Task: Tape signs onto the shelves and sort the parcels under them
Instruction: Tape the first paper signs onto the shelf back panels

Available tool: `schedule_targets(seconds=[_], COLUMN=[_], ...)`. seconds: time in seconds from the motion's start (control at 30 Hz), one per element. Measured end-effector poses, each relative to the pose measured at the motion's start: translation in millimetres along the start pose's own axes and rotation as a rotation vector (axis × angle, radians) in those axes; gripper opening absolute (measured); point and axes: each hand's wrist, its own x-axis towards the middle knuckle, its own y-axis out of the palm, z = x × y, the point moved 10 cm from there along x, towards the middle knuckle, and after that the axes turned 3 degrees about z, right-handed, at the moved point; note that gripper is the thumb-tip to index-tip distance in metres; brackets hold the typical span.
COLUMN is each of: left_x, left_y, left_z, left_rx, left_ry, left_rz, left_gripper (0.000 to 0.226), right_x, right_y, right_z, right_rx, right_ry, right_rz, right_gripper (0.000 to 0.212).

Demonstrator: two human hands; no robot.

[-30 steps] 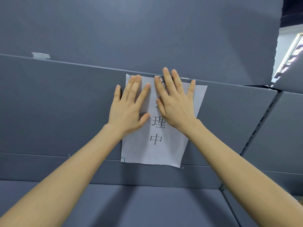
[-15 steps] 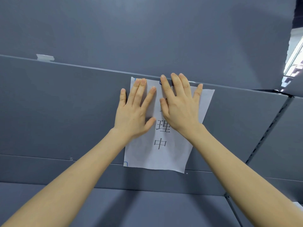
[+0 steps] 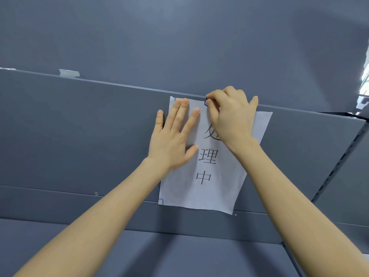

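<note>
Sign [image 3: 207, 176] lies on shelf front [image 3: 79, 126] under both hands. L hand [image 3: 171, 140] flat, fingers straight, pressing its left part. R hand [image 3: 231, 118] curled, pinching blue-edged tape [image 3: 206, 102] at top edge.

Grey shelving [image 3: 79, 126] fills our view
We look up at its flat blue-grey front, with a wide upper panel [image 3: 179, 37] leaning over us. At our right a slotted upright [image 3: 337, 166] runs down between bays, and bright white light [image 3: 365, 76] shows at the far right edge.
</note>
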Motion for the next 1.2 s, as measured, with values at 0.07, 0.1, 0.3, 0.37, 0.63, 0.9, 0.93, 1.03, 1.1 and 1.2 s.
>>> schedule_targets(seconds=[0.07,0.1,0.3,0.37,0.63,0.9,0.93,1.03,1.1,1.2], left_x=[1,0,0,-2,-94,-154,-158,-171,-183,-200], left_y=[0,0,0,0,38,60,61,64,68,74], left_z=[0,-1,1,0,-31,-26,-25,-22,-21,-20], left_rx=[0.009,0.015,0.042,0.047,0.070,0.040,0.034,0.031,0.027,0.020], left_ry=[0.009,0.015,0.026,0.005,0.028,-0.014,-0.020,-0.027,-0.039,-0.053], left_rz=[0.006,0.006,0.003,0.033,0.266,0.545,0.569,0.636,0.693,0.769], left_gripper=[0.079,0.079,0.079,0.078,0.096,0.096,0.096,0.100,0.102,0.104], right_x=[5,6,6,6,5,3,3,3,3,2], right_y=[5,5,2,3,-1,1,1,1,0,0], right_z=[-5,-6,-7,-7,-8,-7,-7,-6,-6,-5], right_rx=[0.017,0.015,0.076,0.077,0.100,0.097,0.101,0.108,0.110,0.115], right_ry=[0.041,0.049,0.072,0.074,0.082,0.069,0.066,0.062,0.059,0.054], right_rz=[0.071,0.068,-0.010,0.007,0.003,-0.023,-0.025,-0.029,-0.032,-0.041], right_gripper=[0.022,0.023,0.016,0.017,0.017,0.017,0.017,0.017,0.017,0.018])
